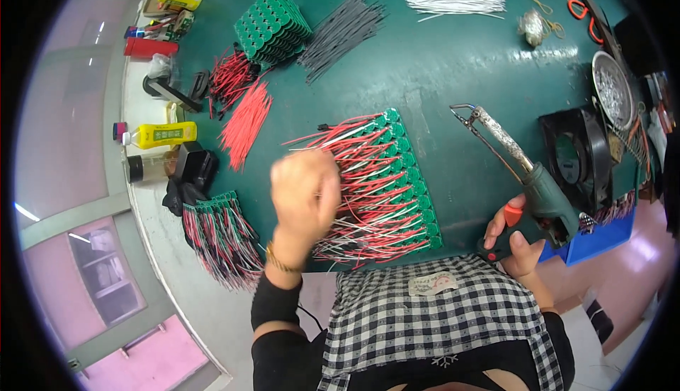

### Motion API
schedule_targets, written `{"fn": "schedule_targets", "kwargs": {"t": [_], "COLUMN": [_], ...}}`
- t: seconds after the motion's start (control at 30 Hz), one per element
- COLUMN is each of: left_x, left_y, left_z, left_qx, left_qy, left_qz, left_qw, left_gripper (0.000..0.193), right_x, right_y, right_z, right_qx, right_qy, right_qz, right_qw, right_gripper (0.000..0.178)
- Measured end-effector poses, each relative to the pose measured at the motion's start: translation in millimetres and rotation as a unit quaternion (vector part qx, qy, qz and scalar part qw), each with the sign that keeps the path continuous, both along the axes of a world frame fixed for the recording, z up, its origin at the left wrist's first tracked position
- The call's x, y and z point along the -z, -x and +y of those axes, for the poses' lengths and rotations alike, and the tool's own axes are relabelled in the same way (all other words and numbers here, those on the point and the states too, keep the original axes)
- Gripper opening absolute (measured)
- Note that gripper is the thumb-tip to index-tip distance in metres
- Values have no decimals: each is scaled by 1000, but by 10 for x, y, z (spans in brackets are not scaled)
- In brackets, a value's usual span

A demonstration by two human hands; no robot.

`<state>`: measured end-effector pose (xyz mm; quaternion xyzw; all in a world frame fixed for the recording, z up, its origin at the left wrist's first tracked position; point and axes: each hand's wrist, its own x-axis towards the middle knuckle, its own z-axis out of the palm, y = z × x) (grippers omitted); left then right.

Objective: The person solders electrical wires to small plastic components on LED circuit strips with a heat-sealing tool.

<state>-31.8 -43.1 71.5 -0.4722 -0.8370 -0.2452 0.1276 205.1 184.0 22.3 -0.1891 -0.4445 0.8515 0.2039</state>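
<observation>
- My left hand (304, 189) is curled closed over the red and white wires of the green board row (397, 178), which runs away from me just to its right.
- My right hand (513, 239) grips the soldering gun (528, 178), further right, tip pointing away.

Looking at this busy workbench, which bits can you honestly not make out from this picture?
- Head view: the left hand is motion-blurred, back toward the camera; its fingertips and anything pinched are hidden.
- Green circuit boards: mostly covered by red and white wires.
- Soldering gun in the right hand: its tip is too small to judge.
- Blue bin: contents hidden behind the gun and the black fan.
</observation>
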Motion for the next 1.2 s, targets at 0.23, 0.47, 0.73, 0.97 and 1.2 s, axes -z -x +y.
{"fn": "schedule_targets", "kwargs": {"t": [0.23,0.47,0.73,0.97,1.2], "left_x": [37,-159,-372,-892,-189], "left_y": [1163,1260,1228,885,531], "left_z": [957,1478,1317,936,830], "left_qx": [-44,-48,-7,179,155], "left_qy": [73,182,101,264,418], "left_qz": [87,158,42,212,398], "left_qw": [993,969,994,924,802], "left_gripper": [23,11,15,10,12], "right_x": [-10,-195,-182,-109,-83], "right_y": [85,-132,-181,-177,-161], "right_z": [13,-151,-240,-188,-214], "right_qx": [-2,49,59,59,60], "right_qy": [-15,-57,-82,-77,-89], "right_qz": [-5,3,15,45,52], "right_qw": [1000,997,995,994,993], "right_gripper": [49,49,47,42,46]}}
